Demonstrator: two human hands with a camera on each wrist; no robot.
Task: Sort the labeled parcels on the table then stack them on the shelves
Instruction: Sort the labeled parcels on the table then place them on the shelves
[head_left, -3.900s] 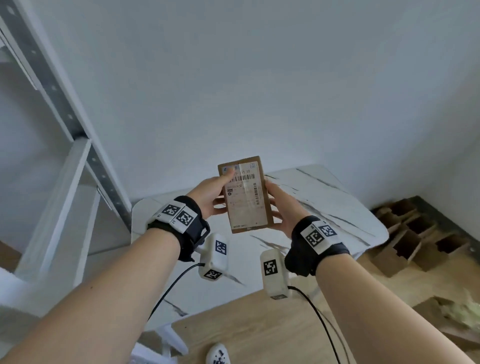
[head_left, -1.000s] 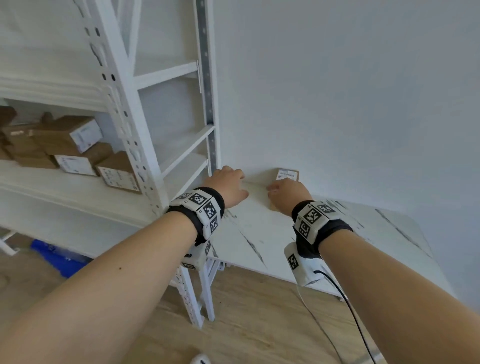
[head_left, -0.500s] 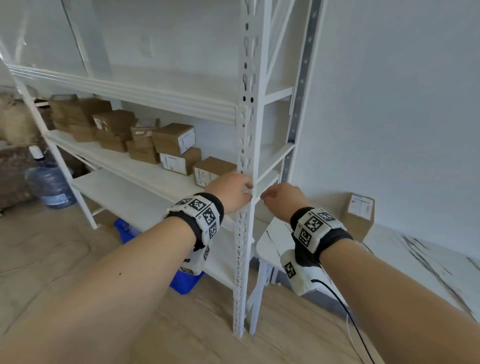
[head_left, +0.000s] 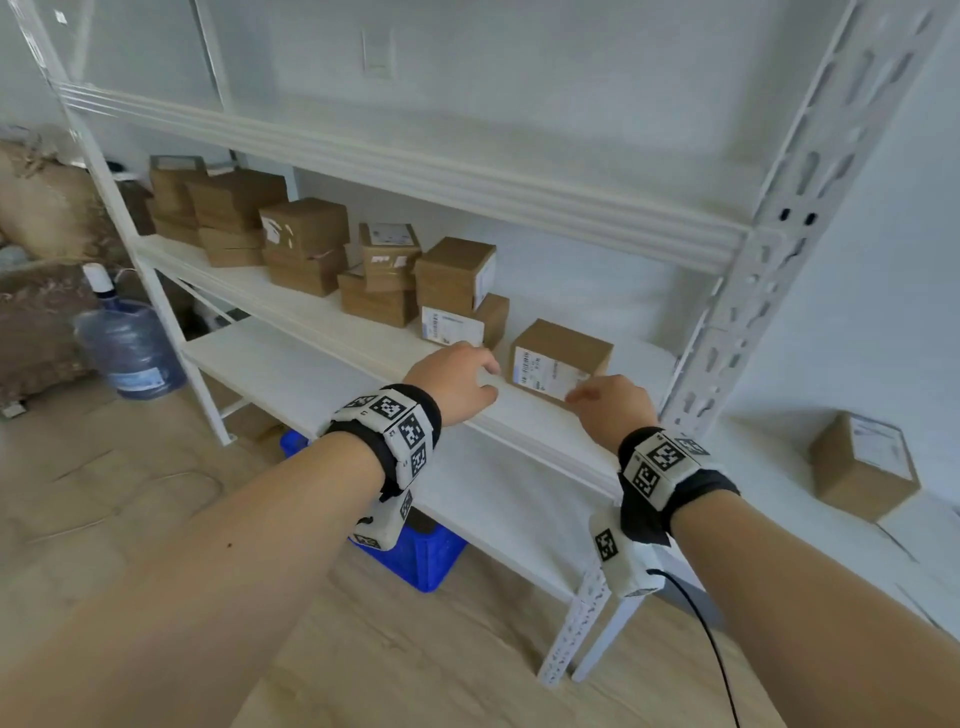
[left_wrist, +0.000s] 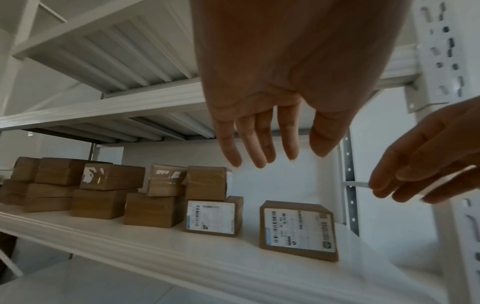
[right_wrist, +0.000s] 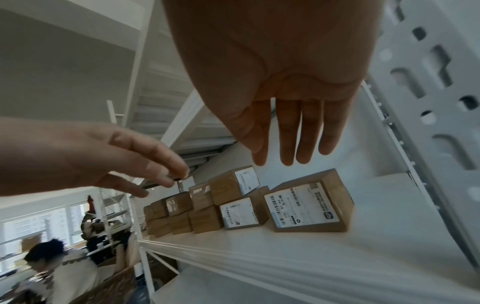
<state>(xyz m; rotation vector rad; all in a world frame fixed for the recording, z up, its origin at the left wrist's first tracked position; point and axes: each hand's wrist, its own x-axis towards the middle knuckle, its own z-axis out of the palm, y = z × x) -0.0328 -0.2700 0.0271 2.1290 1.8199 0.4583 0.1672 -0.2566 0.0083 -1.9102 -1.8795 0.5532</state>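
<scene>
A brown labeled parcel (head_left: 558, 358) (left_wrist: 297, 230) (right_wrist: 309, 202) stands alone at the right end of the middle shelf (head_left: 363, 338). My left hand (head_left: 457, 376) (left_wrist: 270, 131) hovers just left of it and my right hand (head_left: 608, 405) (right_wrist: 291, 131) just in front of it. Both hands hold nothing, fingers straight and relaxed. Several more brown parcels (head_left: 306, 244) are stacked further left on the same shelf. One labeled parcel (head_left: 862, 465) stands on the marble table (head_left: 924, 540) at the right.
A white perforated shelf upright (head_left: 748, 291) rises right beside my right hand. The lower shelf (head_left: 322, 384) is bare. A blue crate (head_left: 421, 558) sits on the floor beneath it, and a water jug (head_left: 127, 343) stands at the left. A person (right_wrist: 52, 267) appears beyond the rack.
The view has turned from the table to the shelf rack. Both empty hands have moved left and forward to the lone parcel at the shelf's right end.
</scene>
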